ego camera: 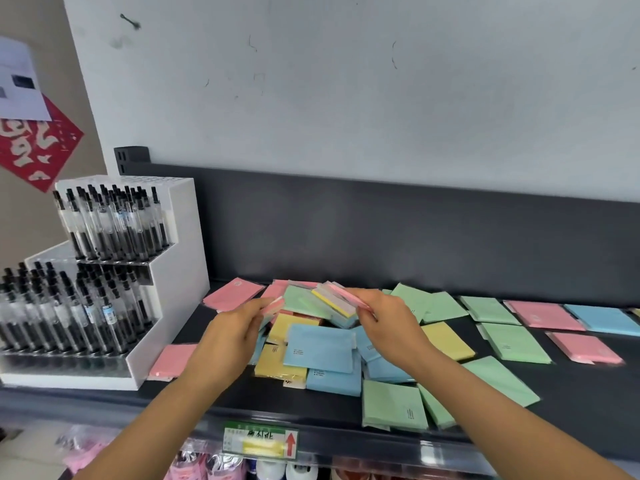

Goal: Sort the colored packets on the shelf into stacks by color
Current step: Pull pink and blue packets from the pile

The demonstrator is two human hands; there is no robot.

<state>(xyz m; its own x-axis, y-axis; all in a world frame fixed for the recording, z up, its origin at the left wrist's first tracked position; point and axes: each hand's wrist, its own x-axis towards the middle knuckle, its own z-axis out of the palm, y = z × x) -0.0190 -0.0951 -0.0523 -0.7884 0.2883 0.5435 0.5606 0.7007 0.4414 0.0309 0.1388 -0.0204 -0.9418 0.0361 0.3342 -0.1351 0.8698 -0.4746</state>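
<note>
over the dark grey shelf, the left hand's fingers pinch a flat pink packet; the right hand's fingers clamp a mixed-colour bundle of packets.

Shelf layout, head view.
I log the pen rack at the left end of the shelf, against the back panel. The packet heap lies mid-shelf, just right of the rack; loose packets spread further right. Above the heap, the left hand pinches a single packet, the right hand a small stack. A price label sits on the shelf's front edge.
</note>
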